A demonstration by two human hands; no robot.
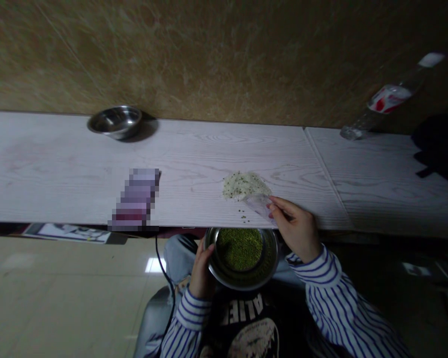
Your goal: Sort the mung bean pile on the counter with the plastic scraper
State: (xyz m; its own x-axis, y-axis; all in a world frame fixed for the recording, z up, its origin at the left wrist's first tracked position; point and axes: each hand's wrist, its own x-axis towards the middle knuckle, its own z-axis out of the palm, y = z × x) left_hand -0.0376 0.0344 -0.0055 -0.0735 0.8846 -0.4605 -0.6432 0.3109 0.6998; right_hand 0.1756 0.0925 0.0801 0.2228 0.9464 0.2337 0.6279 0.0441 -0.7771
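Observation:
My left hand (202, 268) grips the left rim of a steel bowl (242, 283), thumb over the edge, just below the table's front edge. Green beans (241, 248), which look like mung beans, cover the bowl's bottom. My right hand (298, 226) pinches a thin, clear plastic piece (262, 206) between thumb and fingers. Its far end touches a pile of white grains mixed with green beans (244, 185) on the table. A few loose green beans (242, 216) lie between the pile and the table edge.
A second steel bowl (115, 124) stands at the back left. A blurred-out flat object (136, 199) lies near the front edge, with a black cable (164, 268) hanging below. A clear bottle with a white cap (390, 99) stands at the right, beside a dark item (440, 149).

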